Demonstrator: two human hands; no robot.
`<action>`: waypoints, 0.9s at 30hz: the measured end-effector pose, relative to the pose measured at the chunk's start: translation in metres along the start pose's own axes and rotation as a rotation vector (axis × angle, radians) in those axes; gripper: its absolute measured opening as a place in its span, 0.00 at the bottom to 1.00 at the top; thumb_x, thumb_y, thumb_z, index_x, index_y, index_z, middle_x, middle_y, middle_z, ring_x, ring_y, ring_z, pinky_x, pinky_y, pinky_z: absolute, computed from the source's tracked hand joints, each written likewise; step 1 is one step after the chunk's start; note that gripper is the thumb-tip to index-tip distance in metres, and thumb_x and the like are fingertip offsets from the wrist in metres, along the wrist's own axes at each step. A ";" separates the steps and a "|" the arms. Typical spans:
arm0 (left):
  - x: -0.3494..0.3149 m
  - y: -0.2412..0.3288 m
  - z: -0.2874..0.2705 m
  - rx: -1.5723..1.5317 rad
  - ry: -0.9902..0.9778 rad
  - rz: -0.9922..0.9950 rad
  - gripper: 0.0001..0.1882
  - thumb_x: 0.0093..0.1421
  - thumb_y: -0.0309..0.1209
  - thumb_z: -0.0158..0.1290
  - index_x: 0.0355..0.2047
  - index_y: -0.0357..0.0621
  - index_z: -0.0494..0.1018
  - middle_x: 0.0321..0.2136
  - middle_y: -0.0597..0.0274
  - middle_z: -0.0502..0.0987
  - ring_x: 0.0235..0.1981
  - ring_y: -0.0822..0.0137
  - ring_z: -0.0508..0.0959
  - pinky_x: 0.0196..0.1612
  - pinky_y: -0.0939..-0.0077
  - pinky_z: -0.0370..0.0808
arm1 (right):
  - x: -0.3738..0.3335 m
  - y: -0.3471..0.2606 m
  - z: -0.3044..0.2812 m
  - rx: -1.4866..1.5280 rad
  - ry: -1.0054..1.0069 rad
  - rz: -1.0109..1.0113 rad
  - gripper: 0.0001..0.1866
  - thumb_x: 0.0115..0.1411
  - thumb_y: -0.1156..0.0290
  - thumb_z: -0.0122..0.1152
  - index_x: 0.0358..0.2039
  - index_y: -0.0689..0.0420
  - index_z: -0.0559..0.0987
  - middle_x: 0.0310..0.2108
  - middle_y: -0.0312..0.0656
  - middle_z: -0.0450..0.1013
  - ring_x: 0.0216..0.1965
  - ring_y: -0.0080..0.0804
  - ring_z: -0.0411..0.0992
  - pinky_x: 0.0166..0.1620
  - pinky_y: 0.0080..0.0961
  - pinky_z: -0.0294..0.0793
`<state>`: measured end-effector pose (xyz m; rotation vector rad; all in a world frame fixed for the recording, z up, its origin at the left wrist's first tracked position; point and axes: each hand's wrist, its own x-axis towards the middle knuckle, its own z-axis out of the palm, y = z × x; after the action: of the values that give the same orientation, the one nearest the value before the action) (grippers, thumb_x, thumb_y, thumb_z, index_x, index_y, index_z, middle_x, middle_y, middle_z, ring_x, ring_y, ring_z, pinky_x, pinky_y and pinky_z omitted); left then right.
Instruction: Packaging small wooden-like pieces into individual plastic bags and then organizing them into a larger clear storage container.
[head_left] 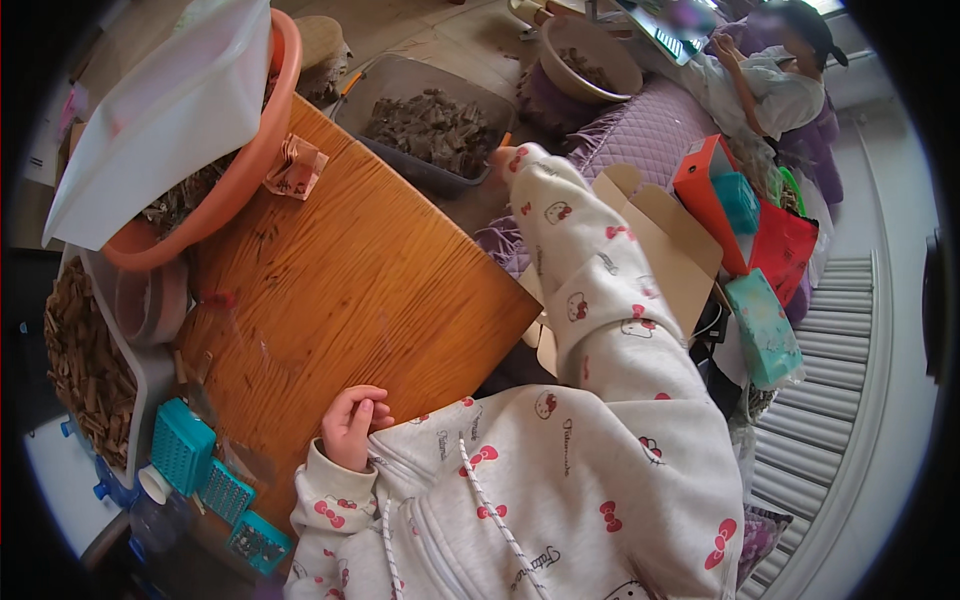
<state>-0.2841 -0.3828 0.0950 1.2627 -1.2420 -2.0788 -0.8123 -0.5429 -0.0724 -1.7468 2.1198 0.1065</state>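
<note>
My left hand [352,420] rests at the near edge of the wooden table [370,260], fingers curled together and nothing visible in them. My right arm stretches far forward past the table's right corner. At its end, my right hand [503,158] is mostly covered by the sleeve; only a bit of skin shows, beside the orange handle of a grey bin [365,125]. Brown, dried-looking pieces [432,128] fill much of that bin. Whether my right fingers grip the handle is hidden.
A white basin [170,120] leans in an orange tub [285,90] at the far left, near a banknote [296,167]. Below stand a tray of brown strips [85,360] and teal racks [182,445]. A cardboard box [665,225] lies right; another person [790,90] sits beyond.
</note>
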 end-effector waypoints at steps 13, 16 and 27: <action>-0.005 -0.003 -0.004 -0.009 0.057 -0.001 0.09 0.63 0.24 0.43 0.36 0.33 0.72 0.34 0.60 0.72 0.31 0.74 0.74 0.33 0.81 0.78 | -0.060 -0.057 -0.008 0.877 0.334 0.048 0.24 0.62 0.52 0.43 0.48 0.57 0.71 0.49 0.45 0.69 0.50 0.36 0.67 0.50 0.34 0.67; -0.005 -0.007 -0.003 -0.017 0.048 0.025 0.09 0.63 0.24 0.42 0.36 0.33 0.72 0.34 0.60 0.72 0.31 0.74 0.74 0.33 0.82 0.77 | -0.065 -0.099 -0.019 2.142 -0.457 -0.390 0.29 0.65 0.47 0.37 0.56 0.57 0.63 0.56 0.49 0.63 0.57 0.44 0.61 0.57 0.44 0.60; -0.014 -0.019 -0.004 -0.007 0.070 0.109 0.08 0.63 0.26 0.44 0.38 0.35 0.72 0.32 0.63 0.74 0.31 0.76 0.74 0.36 0.83 0.74 | -0.100 -0.080 -0.070 2.231 -0.121 -0.294 0.27 0.63 0.50 0.39 0.60 0.49 0.61 0.57 0.47 0.62 0.58 0.42 0.60 0.55 0.50 0.61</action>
<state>-0.2716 -0.3651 0.0845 1.2250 -1.2433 -1.9445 -0.7380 -0.4886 0.0418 -0.4056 0.6191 -1.4635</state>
